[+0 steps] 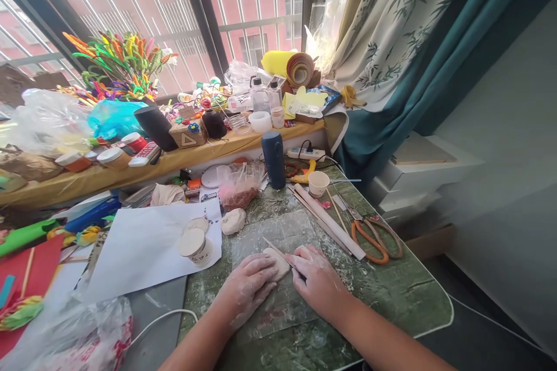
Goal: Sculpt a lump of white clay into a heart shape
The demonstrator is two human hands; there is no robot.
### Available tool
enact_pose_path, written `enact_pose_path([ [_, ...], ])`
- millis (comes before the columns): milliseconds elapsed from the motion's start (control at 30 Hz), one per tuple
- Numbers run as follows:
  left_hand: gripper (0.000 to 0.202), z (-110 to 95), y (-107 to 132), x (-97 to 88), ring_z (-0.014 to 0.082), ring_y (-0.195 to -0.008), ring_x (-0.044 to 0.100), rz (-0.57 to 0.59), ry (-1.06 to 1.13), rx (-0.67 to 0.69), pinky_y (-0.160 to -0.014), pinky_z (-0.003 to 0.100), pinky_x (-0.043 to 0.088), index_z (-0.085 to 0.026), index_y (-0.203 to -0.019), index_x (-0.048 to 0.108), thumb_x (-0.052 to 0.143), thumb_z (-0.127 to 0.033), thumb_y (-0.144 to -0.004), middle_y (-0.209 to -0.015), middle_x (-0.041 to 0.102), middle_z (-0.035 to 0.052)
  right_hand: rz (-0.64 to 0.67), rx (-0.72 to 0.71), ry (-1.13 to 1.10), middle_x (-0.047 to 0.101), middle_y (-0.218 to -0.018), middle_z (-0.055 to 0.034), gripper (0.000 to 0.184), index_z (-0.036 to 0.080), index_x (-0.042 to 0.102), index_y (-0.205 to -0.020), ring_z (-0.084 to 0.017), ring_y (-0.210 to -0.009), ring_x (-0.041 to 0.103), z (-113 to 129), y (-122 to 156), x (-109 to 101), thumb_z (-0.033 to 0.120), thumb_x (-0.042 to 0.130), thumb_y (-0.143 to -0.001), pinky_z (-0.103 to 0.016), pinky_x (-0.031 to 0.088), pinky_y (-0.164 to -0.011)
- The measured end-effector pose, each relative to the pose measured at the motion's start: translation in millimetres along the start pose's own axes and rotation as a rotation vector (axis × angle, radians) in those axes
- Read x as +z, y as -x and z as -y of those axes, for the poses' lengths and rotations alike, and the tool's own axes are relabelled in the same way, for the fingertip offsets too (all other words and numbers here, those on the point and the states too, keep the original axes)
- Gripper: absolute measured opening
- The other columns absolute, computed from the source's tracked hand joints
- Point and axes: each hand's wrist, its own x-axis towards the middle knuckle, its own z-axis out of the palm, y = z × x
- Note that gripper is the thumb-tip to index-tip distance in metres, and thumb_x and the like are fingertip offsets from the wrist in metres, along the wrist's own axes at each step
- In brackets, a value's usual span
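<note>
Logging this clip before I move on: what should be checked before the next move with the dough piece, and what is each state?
1. Left hand rests on the dough piece: ok.
2. Right hand grips the thin stick, which touches the dough: ok.
3. Dough lies on the clear sheet: ok.
4. Scissors lie apart from both hands: ok.
5. How deep the stick presses: cannot tell.
</note>
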Motion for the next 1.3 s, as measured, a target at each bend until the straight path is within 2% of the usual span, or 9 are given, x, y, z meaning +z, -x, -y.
enact_pose_path([
  [167,0.034,-2,-2,-2.0,0.0238,-0.119,0.067,-0.008,-0.007,-0.010,-0.105,0.042,0.058,-0.025,-0.133,0.065,0.061,-0.018,-0.100,-0.122,0.073,0.0099,-0.017,-0.060,-0.030,0.071,-0.103,-0.0043,0.044,0.024,0.070,-0.121,-0.025,-0.098,0.062,1,2,2,0.001,0.057,-0.087,-0.040,0.051,-0.091],
  [400,0.032,-6,-4,-5.6,0.0239,-0.118,0.068,-0.013,-0.010,-0.017,-0.104,0.041,0.058,-0.025,-0.132,0.066,0.059,-0.020,-0.101,-0.122,0.073,0.0102,-0.026,-0.107,-0.043,0.071,-0.098,-0.0050,0.042,0.022,0.068,-0.124,-0.025,-0.093,0.063,6,3,3,0.001,0.054,-0.090,-0.042,0.054,-0.088],
  [533,0.032,-7,-6,-6.6,0.0228,-0.116,0.069,-0.027,0.005,-0.007,-0.103,0.039,0.058,-0.025,-0.132,0.067,0.059,-0.020,-0.101,-0.120,0.074,0.0097,-0.123,-0.064,-0.099,0.069,-0.094,-0.0053,0.033,0.022,0.069,-0.119,-0.024,-0.092,0.063,2,3,4,0.005,0.050,-0.097,-0.039,0.054,-0.085],
  [633,0.031,-6,-5,-5.9,0.0233,-0.116,0.069,-0.036,0.001,-0.006,-0.102,0.040,0.059,-0.024,-0.131,0.066,0.060,-0.021,-0.101,-0.120,0.074,0.0100,-0.201,0.015,-0.086,0.068,-0.094,-0.0063,0.032,0.021,0.070,-0.116,-0.024,-0.093,0.063,-3,4,8,0.006,0.048,-0.098,-0.037,0.054,-0.084],
  [700,0.031,-5,-4,-5.3,0.0240,-0.117,0.069,-0.034,0.000,-0.011,-0.103,0.041,0.059,-0.024,-0.131,0.067,0.060,-0.021,-0.101,-0.121,0.074,0.0103,-0.189,0.047,-0.037,0.067,-0.090,-0.0062,0.031,0.020,0.071,-0.115,-0.024,-0.092,0.063,-4,4,10,0.006,0.050,-0.097,-0.037,0.054,-0.081],
  [800,0.033,-5,-4,-4.8,0.0245,-0.118,0.069,-0.027,0.008,-0.015,-0.103,0.042,0.059,-0.025,-0.133,0.066,0.060,-0.020,-0.101,-0.120,0.075,0.0105,-0.103,0.020,-0.003,0.066,-0.087,-0.0049,0.031,0.021,0.072,-0.113,-0.025,-0.089,0.062,-1,2,8,0.006,0.053,-0.095,-0.037,0.053,-0.080],
  [933,0.033,-5,-4,-4.6,0.0247,-0.118,0.069,-0.025,0.001,-0.020,-0.103,0.042,0.059,-0.024,-0.133,0.065,0.060,-0.019,-0.100,-0.120,0.075,0.0107,-0.030,-0.008,-0.053,0.069,-0.093,-0.0042,0.038,0.024,0.071,-0.119,-0.025,-0.093,0.063,2,0,3,0.003,0.056,-0.091,-0.039,0.053,-0.083],
  [1067,0.033,-5,-3,-4.6,0.0251,-0.118,0.069,-0.026,0.005,-0.015,-0.103,0.042,0.059,-0.025,-0.132,0.066,0.060,-0.019,-0.100,-0.121,0.074,0.0109,-0.027,-0.014,-0.094,0.073,-0.102,-0.0049,0.043,0.025,0.070,-0.123,-0.024,-0.098,0.065,0,0,3,0.003,0.056,-0.089,-0.040,0.055,-0.089],
  [1300,0.032,-5,-3,-4.2,0.0250,-0.118,0.069,-0.019,-0.002,-0.020,-0.103,0.043,0.059,-0.024,-0.130,0.066,0.061,-0.019,-0.099,-0.122,0.075,0.0104,-0.068,-0.058,-0.131,0.075,-0.122,-0.0084,0.041,0.021,0.072,-0.122,-0.025,-0.114,0.067,-4,3,7,0.005,0.055,-0.089,-0.045,0.055,-0.103],
])
